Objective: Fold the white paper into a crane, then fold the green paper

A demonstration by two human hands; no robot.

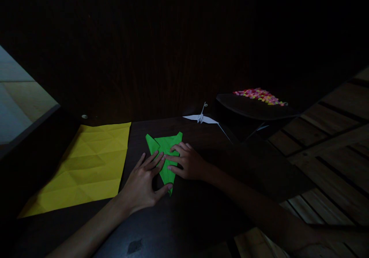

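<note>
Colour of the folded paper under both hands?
Green, pressed flat on the dark table by the left hand and right hand. Head view, the only one.

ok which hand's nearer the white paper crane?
Right. The right hand rests on the green folded paper, just below and left of the white paper crane. The left hand presses the paper's lower left edge, farther away.

I see a folded paper (165,150) on the table (201,212), under both hands. A big flat sheet (86,165) lies left of it. A paper bird (201,117) sits behind, to the right.
</note>
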